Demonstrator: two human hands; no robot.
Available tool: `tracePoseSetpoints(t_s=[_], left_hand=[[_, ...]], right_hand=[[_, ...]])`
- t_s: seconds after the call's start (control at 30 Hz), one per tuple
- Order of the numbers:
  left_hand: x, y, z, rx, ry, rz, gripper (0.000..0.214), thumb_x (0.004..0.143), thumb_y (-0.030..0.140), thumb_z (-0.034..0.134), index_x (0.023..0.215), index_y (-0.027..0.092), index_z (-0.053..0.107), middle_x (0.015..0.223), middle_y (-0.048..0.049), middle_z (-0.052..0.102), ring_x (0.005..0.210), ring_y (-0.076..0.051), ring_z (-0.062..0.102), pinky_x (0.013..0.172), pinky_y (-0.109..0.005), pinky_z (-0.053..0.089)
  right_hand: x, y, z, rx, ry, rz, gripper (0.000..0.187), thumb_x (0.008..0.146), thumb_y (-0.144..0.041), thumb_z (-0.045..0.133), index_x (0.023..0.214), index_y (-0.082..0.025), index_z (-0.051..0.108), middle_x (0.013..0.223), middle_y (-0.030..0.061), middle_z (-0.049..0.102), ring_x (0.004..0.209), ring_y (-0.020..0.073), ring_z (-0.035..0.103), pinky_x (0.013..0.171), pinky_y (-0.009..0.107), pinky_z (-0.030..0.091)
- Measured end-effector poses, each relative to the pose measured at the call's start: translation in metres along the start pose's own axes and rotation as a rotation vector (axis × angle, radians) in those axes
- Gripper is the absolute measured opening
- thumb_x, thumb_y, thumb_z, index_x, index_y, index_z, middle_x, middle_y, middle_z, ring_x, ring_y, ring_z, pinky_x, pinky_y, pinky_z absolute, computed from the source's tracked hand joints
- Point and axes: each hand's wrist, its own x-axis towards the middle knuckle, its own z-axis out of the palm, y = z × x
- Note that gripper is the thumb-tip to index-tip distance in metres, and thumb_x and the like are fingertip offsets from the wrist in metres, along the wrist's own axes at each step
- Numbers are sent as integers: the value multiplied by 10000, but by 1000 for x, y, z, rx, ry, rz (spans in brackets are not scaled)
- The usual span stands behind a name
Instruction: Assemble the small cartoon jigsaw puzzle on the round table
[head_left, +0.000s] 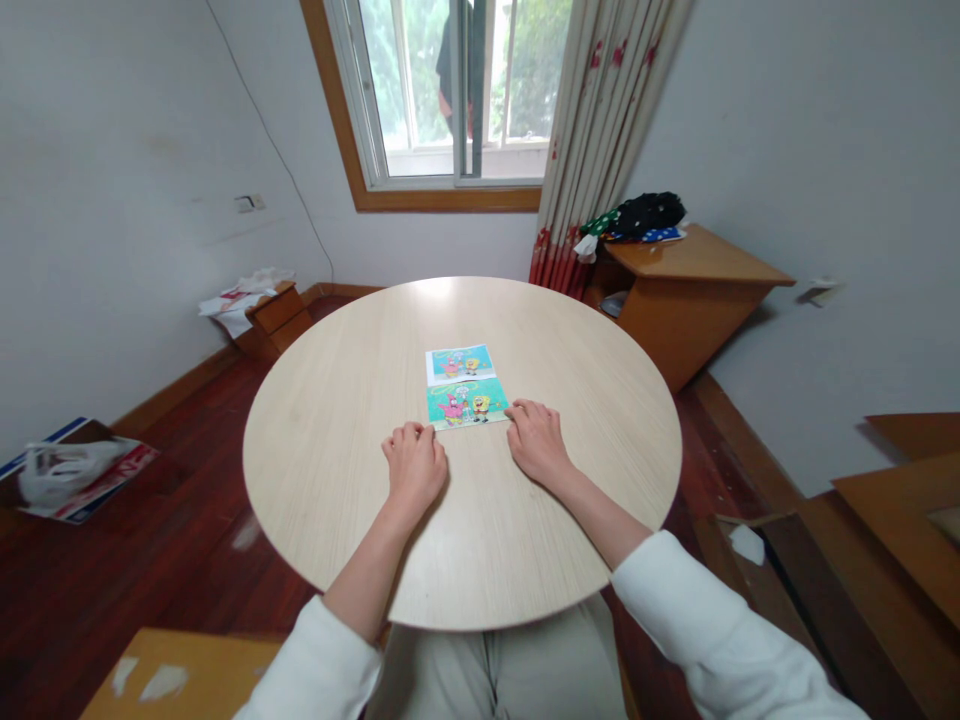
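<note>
Two cartoon picture cards lie on the round pale wooden table, one behind the other: a nearer card and a farther card. My left hand rests on the table just left of the nearer card's front corner, fingers curled under, nothing visible in them. My right hand rests at the card's right front corner, fingertips touching its edge, fingers bent down onto the table.
A wooden cabinet with dark clothes on top stands at the back right by a curtain. A small drawer unit sits at the left wall. A plastic bag lies on the dark wood floor. Wooden boards lean at right.
</note>
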Motion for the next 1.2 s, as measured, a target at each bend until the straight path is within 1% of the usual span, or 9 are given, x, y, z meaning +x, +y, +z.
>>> tracePoseSetpoints(t_s=[0.17,0.6,0.8,1.03,1.2], left_hand=[[0,0,1,6,-18,0,340,896,182,374,1071,146,664,1149,-157,597,1065,-298,496,887,-445,333],[0,-1,3,-10,5,5,324,888,173,389,1056,168,666,1145,-154,593,1058,-294,495,886,-440,331],[1,-1,3,-18,-5,9,345,893,176,374,1074,145,666,1157,-161,591,1066,-298,489,897,-445,330],[0,-1,3,-6,13,8,332,886,170,385,1060,163,668,1151,-158,593,1054,-296,494,887,-447,335],[0,-2,3,-12,7,5,332,888,172,388,1071,163,665,1159,-156,591,1064,-296,495,891,-441,334]], right_hand=[[0,1,2,-8,8,-19,318,870,-121,423,1083,-146,658,1200,146,632,1127,253,510,936,403,308],[-1,1,2,3,3,-14,327,873,-128,416,1086,-149,662,1200,155,628,1123,263,511,936,419,316],[-1,0,0,0,-9,-6,329,875,-124,416,1092,-141,663,1208,151,627,1138,262,509,944,414,312],[0,0,-1,-32,-47,3,327,880,-124,429,1113,-144,656,1230,152,613,1152,253,504,951,403,313],[0,1,2,0,5,-17,317,869,-124,430,1079,-159,665,1196,145,635,1122,258,515,937,410,317]])
